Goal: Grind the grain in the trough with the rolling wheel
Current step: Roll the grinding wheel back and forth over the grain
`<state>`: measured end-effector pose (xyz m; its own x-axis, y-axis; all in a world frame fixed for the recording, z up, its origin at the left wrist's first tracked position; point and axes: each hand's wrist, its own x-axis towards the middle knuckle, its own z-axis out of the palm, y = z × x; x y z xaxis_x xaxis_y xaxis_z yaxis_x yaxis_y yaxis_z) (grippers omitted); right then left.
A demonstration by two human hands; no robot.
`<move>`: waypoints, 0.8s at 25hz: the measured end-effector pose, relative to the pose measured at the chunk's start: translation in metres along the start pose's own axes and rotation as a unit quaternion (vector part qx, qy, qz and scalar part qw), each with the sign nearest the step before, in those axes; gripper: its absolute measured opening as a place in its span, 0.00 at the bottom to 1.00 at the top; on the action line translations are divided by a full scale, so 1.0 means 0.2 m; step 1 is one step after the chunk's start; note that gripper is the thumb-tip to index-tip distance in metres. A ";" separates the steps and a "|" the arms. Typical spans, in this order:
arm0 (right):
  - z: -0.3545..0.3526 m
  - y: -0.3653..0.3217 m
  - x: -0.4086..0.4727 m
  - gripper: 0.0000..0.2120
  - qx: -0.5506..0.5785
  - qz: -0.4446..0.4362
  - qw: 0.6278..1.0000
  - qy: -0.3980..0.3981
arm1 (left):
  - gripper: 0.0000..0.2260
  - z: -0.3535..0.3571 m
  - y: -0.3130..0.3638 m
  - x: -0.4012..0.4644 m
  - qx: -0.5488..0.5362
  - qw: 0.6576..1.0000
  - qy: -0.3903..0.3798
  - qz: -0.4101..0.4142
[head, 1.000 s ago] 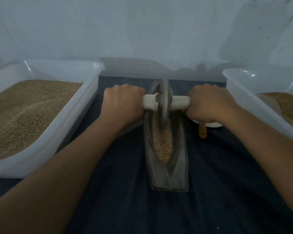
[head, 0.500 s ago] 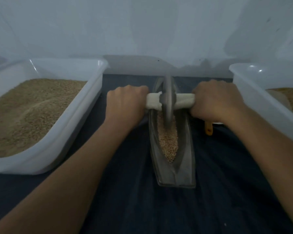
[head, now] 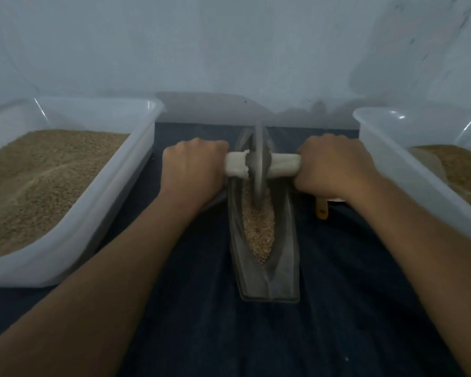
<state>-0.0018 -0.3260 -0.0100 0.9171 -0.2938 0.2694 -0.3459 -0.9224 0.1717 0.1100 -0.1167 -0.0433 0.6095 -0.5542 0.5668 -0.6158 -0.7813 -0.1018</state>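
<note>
A dark boat-shaped trough (head: 286,270) lies lengthwise on the dark cloth in front of me, with pale grain (head: 259,229) heaped along its groove. A grey metal rolling wheel (head: 258,170) stands upright in the groove, over the far half of the trough, its rim down in the grain. A pale handle (head: 280,165) runs through the wheel's hub. My left hand (head: 192,170) grips the handle's left end and my right hand (head: 335,164) grips its right end, both fists closed round it.
A translucent plastic tub (head: 112,186) filled with brown grain sits on the left. Another tub (head: 392,156) with grain stands at the right. A yellow-handled tool (head: 321,209) and a white dish edge peek out under my right wrist. A pale wall rises behind.
The wheel and both hands have shifted slightly along the trough toward its middle, and the view has drifted a little. Both grips are unchanged.
</note>
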 end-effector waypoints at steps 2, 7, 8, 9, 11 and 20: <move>-0.04 0.03 0.14 0.08 0.054 0.001 0.993 -0.104 | 0.04 0.04 -0.01 0.11 0.008 0.999 -0.045 -0.009; -0.06 0.03 0.27 0.08 0.091 0.015 0.972 -0.218 | 0.13 0.02 -0.07 0.31 -0.026 0.978 -0.208 0.002; -0.06 0.03 0.26 0.09 0.090 0.017 0.974 -0.206 | 0.12 0.02 -0.07 0.30 -0.023 0.981 -0.195 -0.001; -0.06 0.03 0.23 0.09 0.082 0.016 0.980 -0.180 | 0.11 0.01 -0.06 0.26 -0.019 0.986 -0.168 -0.004; -0.04 0.01 0.12 0.10 0.048 0.016 0.995 -0.090 | 0.05 0.01 -0.02 0.14 -0.014 0.996 -0.084 -0.005; 0.10 -0.05 -0.41 0.14 0.022 -0.001 0.966 0.257 | 0.05 -0.13 0.01 -0.27 0.021 0.988 0.114 0.102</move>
<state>-0.0693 -0.2966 -0.0522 0.6937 -0.1393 0.7067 -0.3260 -0.9356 0.1356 0.0632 -0.0802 -0.0526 0.3440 -0.6254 0.7004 -0.6895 -0.6746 -0.2636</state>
